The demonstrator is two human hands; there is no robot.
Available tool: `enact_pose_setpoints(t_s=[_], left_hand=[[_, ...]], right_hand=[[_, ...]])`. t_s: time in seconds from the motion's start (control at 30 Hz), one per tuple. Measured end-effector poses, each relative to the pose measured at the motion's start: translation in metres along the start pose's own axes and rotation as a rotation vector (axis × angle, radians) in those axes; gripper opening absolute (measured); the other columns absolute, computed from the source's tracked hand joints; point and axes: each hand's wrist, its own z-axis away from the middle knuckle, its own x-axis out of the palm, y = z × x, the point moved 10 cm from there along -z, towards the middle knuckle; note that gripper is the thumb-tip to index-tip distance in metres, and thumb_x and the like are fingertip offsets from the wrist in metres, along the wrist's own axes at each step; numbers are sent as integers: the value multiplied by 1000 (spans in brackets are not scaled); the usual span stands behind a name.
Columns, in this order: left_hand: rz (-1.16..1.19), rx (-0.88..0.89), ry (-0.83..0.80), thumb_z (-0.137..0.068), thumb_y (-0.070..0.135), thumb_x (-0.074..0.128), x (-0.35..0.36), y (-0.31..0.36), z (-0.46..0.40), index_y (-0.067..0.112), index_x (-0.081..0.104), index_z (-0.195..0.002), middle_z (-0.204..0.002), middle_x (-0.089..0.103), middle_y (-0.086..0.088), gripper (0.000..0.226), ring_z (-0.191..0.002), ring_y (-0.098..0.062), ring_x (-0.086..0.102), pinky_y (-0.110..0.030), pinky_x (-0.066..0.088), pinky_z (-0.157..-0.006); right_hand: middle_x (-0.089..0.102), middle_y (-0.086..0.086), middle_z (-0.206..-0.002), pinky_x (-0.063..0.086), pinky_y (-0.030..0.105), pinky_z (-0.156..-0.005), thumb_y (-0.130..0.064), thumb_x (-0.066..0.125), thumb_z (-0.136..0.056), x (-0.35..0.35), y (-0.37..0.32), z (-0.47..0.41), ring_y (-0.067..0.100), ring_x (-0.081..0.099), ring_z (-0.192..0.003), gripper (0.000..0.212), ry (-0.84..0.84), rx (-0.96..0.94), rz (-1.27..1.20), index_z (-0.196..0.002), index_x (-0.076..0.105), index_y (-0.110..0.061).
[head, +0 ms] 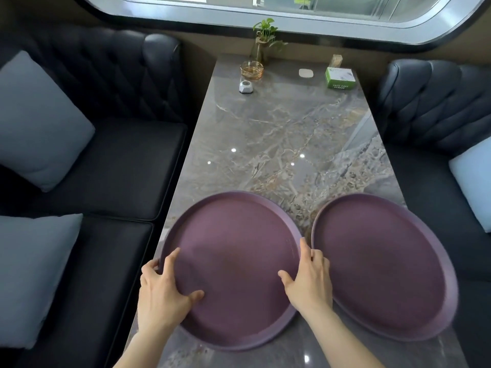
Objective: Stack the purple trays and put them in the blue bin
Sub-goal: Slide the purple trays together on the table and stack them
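Two round purple trays lie side by side on the near end of a grey marble table (279, 128). The left tray (233, 251) overhangs the table's left edge a little. My left hand (164, 290) grips its left rim, thumb on the inner surface. My right hand (309, 277) grips its right rim, fingers curled over the edge in the gap between the trays. The right tray (385, 266) sits untouched beside it, its right side over the table's right edge. No blue bin is in view.
At the table's far end stand a potted plant (263, 41), an amber glass dish (252, 70), a small white object (245, 86), a white pad (306, 73) and a green box (340, 77). Dark sofas with grey cushions (39, 120) flank the table.
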Motion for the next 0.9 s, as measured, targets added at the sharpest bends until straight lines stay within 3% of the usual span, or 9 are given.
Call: enact_pose_setpoints(t_s=[0.17,0.33,0.47,0.63,0.77,0.9], left_hand=[[146,-13,-12,-50,49,89,-1,3,-11,48,13,-150,-149,27,-13,125,-136,-33,25,-51,40,-99],[174,-13,-37,-51,45,91,3,-2,-13,34,4,-155,-152,24,-13,136,-136,-34,22,-51,35,-104],[194,-25,-56,-49,41,93,5,-8,-15,24,0,-156,-147,25,-15,142,-135,-35,22,-50,34,-105],[175,-46,-43,-44,37,95,3,-28,-8,19,3,-155,-143,26,-17,146,-132,-37,23,-52,34,-107],[173,-39,-49,-43,35,97,-4,-38,-1,15,5,-156,-143,27,-18,147,-134,-36,22,-49,28,-113],[174,-18,-17,-40,36,97,-20,-22,1,15,7,-156,-141,29,-19,149,-133,-38,24,-49,27,-115]], right_hand=[[39,7,-149,50,35,-96,-47,68,-86,2,-11,7,28,38,-127,89,28,8,65,-156,19,-22],[26,10,-154,47,38,-99,-50,77,-78,12,-2,16,32,30,-134,106,-38,136,-20,-158,11,-26],[20,10,-160,43,42,-106,-45,84,-73,17,-1,20,37,36,-137,115,-81,176,-33,-158,8,-26],[42,16,-144,39,41,-109,-50,85,-69,27,6,36,36,42,-134,119,-126,274,-68,-158,12,-21],[42,13,-141,39,40,-109,-48,83,-72,25,11,50,32,38,-137,109,-118,292,-138,-156,21,-19],[48,11,-135,41,37,-106,-48,82,-74,-6,10,49,30,48,-129,95,-18,269,-159,-150,32,-20]])
